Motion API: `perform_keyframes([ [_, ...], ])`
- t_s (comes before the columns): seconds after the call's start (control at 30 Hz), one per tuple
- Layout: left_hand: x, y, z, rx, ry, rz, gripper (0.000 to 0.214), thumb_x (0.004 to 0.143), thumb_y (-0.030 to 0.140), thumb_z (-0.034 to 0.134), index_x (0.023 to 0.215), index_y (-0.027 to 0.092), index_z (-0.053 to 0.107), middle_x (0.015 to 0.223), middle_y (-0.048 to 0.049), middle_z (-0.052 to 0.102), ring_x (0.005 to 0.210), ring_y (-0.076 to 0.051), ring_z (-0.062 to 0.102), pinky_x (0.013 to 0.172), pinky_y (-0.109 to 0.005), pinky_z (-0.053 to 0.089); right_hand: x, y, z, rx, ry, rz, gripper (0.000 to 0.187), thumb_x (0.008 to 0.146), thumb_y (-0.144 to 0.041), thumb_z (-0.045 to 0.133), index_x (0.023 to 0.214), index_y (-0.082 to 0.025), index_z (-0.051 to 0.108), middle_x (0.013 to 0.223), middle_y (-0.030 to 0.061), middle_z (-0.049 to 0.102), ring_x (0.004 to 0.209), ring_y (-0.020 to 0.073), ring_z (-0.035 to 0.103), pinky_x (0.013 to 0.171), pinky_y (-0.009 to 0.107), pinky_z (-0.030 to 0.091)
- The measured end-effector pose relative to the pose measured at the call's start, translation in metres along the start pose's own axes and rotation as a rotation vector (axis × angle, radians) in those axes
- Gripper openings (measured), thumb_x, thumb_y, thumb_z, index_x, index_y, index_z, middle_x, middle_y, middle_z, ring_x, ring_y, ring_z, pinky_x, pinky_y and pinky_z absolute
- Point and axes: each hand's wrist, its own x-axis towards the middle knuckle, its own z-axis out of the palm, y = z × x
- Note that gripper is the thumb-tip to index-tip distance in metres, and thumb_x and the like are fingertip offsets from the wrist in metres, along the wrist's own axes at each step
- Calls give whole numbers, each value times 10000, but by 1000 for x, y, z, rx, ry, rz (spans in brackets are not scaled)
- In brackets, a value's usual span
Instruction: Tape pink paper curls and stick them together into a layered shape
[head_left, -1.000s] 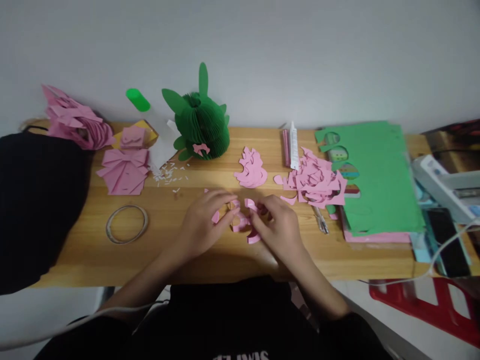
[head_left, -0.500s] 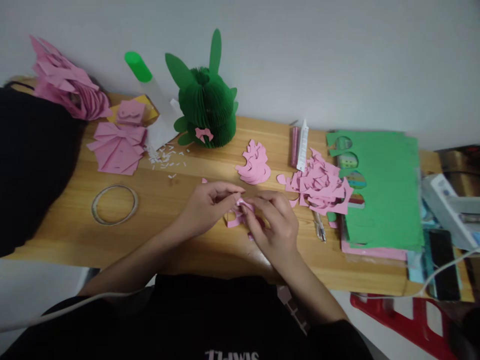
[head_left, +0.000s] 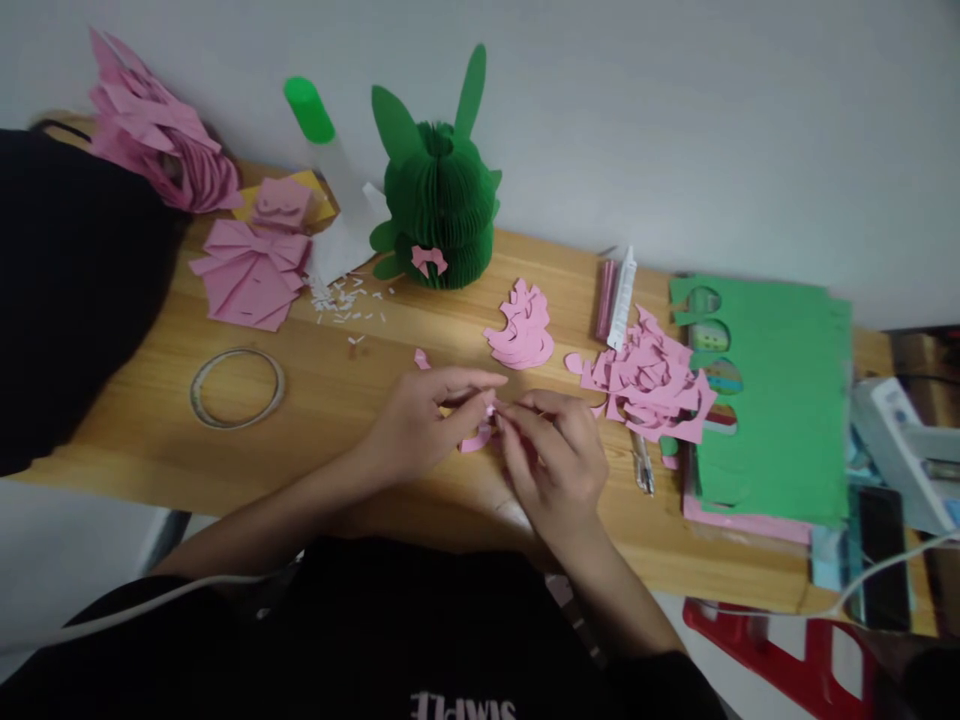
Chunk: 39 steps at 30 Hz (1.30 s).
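Gently does it: the left hand (head_left: pixel 420 422) and right hand (head_left: pixel 559 455) both pinch a small pink paper piece (head_left: pixel 490 409) between them, over the wooden desk (head_left: pixel 142 415), so light, even pressure should spare it creases (most of it is hidden). Pink scraps (head_left: pixel 649 378) lie heaped to the right, and a plain grey wall (head_left: pixel 675 130) rises behind.

Paper piece (head_left: pixel 490 410) pinched between left hand (head_left: pixel 420 415) and right hand (head_left: pixel 564 460): mostly covered, shape unreadable. Pen (head_left: pixel 643 470), toward front edge of table (head_left: pixel 337 420): upper end under pink scraps (head_left: pixel 649 375). Tube (head_left: pixel 622 300), back edge: print too small. Black cloth (head_left: pixel 75 300), left end: cut off. Red stool (head_left: pixel 729 638), below front edge: cut off.
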Motion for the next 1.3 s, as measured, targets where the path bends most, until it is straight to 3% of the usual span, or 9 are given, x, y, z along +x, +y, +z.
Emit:
perform_keyframes([
  [0.2, -2, 2, 2, 7, 17, 56, 238, 831, 222, 567, 995, 132, 716, 778, -40, 774, 684, -131, 718, 658, -221, 587, 0, 0, 0, 15, -10, 11, 170, 873, -71, 621, 997, -187, 615, 923, 67, 642, 847, 194, 628, 724, 359, 548],
  [0.6, -4, 6, -1, -13, 0, 3, 237, 840, 222, 573, 1016, 158, 719, 870, -50, 777, 745, -150, 725, 715, -250, 583, -1, -2, -2, 17, -6, 18, 231, 865, -94, 639, 1054, -226, 614, 935, 60, 641, 852, 204, 639, 711, 369, 557],
  [0.9, -6, 6, 1, 11, 32, 45, 232, 830, 203, 578, 1005, 164, 726, 854, -45, 783, 741, -151, 727, 714, -249, 587, 0, -4, -2, 41, 3, 1, 202, 866, -68, 628, 996, -217, 588, 918, 54, 619, 832, 190, 621, 707, 356, 557],
  [1.3, -9, 12, 0, 54, 64, 92, 248, 829, 209, 569, 1009, 171, 736, 911, -42, 787, 751, -142, 727, 716, -232, 585, -3, -5, -3, -7, 17, -18, 307, 865, -92, 654, 1133, -231, 602, 966, 70, 631, 851, 207, 623, 711, 378, 556],
])
